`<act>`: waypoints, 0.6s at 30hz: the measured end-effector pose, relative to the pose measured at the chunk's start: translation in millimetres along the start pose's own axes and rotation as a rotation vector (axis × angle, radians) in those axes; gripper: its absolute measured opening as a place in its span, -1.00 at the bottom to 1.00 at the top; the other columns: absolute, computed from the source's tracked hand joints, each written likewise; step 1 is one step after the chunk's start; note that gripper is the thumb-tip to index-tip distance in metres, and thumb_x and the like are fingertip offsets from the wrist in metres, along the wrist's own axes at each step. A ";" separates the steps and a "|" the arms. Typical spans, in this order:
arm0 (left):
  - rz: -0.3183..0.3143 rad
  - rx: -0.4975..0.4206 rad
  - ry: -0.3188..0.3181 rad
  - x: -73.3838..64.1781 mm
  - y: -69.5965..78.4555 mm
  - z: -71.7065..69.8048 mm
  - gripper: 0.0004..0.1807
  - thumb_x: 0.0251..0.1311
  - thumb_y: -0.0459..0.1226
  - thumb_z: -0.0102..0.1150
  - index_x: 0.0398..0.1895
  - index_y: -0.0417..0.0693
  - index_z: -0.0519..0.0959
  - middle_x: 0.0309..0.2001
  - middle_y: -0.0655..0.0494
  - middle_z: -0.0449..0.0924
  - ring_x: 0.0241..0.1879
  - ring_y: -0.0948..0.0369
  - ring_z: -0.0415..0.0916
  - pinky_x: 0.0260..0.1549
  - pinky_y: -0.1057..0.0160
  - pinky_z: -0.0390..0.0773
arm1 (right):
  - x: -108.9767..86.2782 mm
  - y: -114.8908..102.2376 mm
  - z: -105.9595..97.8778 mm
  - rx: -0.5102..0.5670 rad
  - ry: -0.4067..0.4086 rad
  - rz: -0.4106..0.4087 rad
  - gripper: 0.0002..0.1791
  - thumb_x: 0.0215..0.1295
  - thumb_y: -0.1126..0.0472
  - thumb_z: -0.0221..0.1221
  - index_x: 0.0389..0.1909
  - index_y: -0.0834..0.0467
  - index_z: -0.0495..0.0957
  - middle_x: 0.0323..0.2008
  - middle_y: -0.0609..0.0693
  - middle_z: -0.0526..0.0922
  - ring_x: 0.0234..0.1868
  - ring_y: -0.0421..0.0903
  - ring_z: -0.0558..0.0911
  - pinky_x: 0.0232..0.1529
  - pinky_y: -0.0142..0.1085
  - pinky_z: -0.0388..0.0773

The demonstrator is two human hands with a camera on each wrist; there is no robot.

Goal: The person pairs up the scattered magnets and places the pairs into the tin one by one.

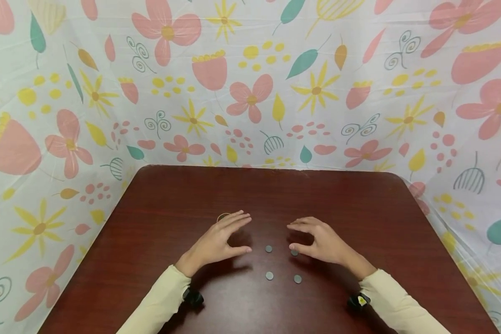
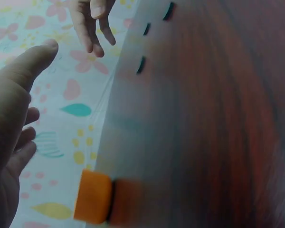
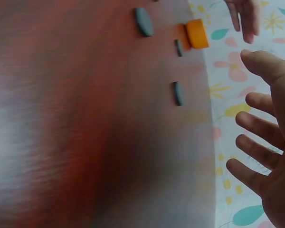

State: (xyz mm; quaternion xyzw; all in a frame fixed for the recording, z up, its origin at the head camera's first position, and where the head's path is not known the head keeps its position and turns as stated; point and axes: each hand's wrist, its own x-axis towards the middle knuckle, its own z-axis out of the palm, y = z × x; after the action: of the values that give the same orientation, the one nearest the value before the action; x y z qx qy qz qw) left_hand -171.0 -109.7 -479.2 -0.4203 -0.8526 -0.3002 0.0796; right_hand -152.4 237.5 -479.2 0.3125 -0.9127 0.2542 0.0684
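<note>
Both hands hover over the brown table, palms turned toward each other, fingers spread and loosely bent, holding nothing. Several small, flat grey discs lie on the wood between and in front of them. My left hand point(image 1: 222, 237) is left of the nearest disc point(image 1: 269, 249). The thumb of my right hand point(image 1: 323, 242) overlaps another disc point(image 1: 294, 253) in the head view. Two more, a left one point(image 1: 269, 276) and a right one point(image 1: 298, 279), lie closer to me. Behind my left fingers is a small round orange thing point(image 2: 92, 197), mostly hidden in the head view.
The dark reddish-brown table point(image 1: 267, 190) has rounded far corners. A white curtain point(image 1: 250, 134) printed with flowers and leaves hangs behind it and along both sides. Each wrist carries a black strap-on device, such as the right one point(image 1: 355, 301), below a pale sleeve.
</note>
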 end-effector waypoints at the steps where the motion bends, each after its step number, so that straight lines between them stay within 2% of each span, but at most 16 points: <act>1: 0.004 0.008 -0.018 0.8 1.0 2.8 -0.18 0.21 0.09 0.42 0.45 -0.10 0.44 0.44 0.01 0.41 0.48 0.06 0.27 0.33 -0.05 0.43 | -3.4 0.6 1.5 -0.006 0.004 0.005 -0.39 0.25 -0.17 0.40 0.22 0.09 0.66 0.19 -0.01 0.65 0.25 0.02 0.56 0.14 0.06 0.59; 8: 0.007 0.006 -0.130 8.2 -0.3 23.1 -0.19 0.24 0.18 0.33 0.43 -0.08 0.47 0.42 0.08 0.45 0.45 0.10 0.33 0.38 0.05 0.38 | -20.6 2.5 9.9 -0.012 -0.010 0.042 -0.41 0.25 -0.20 0.39 0.19 0.06 0.69 0.20 0.09 0.64 0.27 0.06 0.56 0.13 0.06 0.61; 13: 0.013 0.003 -0.145 12.1 -6.1 36.0 -0.24 0.25 0.16 0.33 0.39 -0.07 0.52 0.40 0.07 0.47 0.41 0.10 0.36 0.37 0.10 0.38 | -26.8 5.4 15.0 -0.041 0.009 0.018 -0.51 0.22 -0.13 0.44 0.09 0.05 0.74 0.14 0.03 0.66 0.26 0.07 0.56 0.09 0.06 0.62; 18: 0.001 -0.033 -0.145 14.5 -9.1 47.1 -0.34 0.23 0.13 0.37 0.31 0.01 0.61 0.35 0.12 0.52 0.31 0.18 0.40 0.29 0.15 0.44 | -28.3 9.2 21.4 -0.029 0.033 -0.011 -0.61 0.18 -0.04 0.49 -0.02 0.03 0.79 0.04 -0.06 0.67 0.13 -0.06 0.59 0.00 -0.06 0.66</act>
State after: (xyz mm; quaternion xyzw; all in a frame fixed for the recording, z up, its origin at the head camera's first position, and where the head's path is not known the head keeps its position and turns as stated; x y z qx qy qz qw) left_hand -181.6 -77.0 -515.6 -0.4425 -0.8508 -0.2831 0.0109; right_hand -134.7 248.0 -509.5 0.3124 -0.9133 0.2455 0.0894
